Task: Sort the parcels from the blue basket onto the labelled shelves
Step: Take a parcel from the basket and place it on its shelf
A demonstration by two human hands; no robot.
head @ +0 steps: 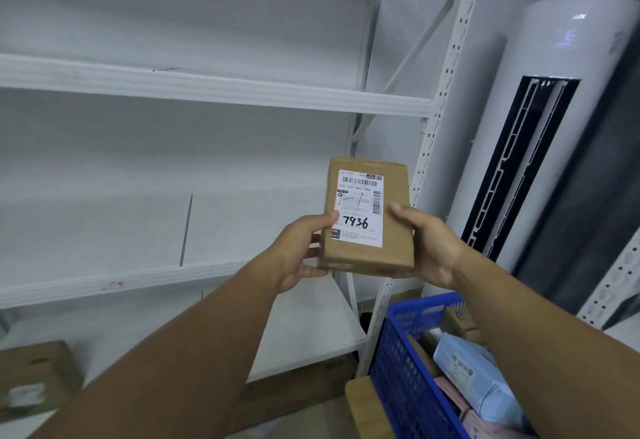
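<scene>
I hold a small brown cardboard parcel (394,231) upright in front of the white shelving unit (214,92). Its white shipping label faces me, with "7936" handwritten in black. My left hand (301,251) grips the parcel's lower left edge, thumb on the label. My right hand (429,244) grips its lower right edge, thumb on the front. The blue basket (401,369) stands at the lower right under my right forearm, with a light blue mailer bag (474,373), small brown boxes and pink packets inside.
White shelf boards run at several heights; a brown cardboard box (34,376) lies on the low shelf at the left. A white tower air conditioner (540,148) stands right of the shelving's perforated post. The basket rests on a wooden surface (363,407).
</scene>
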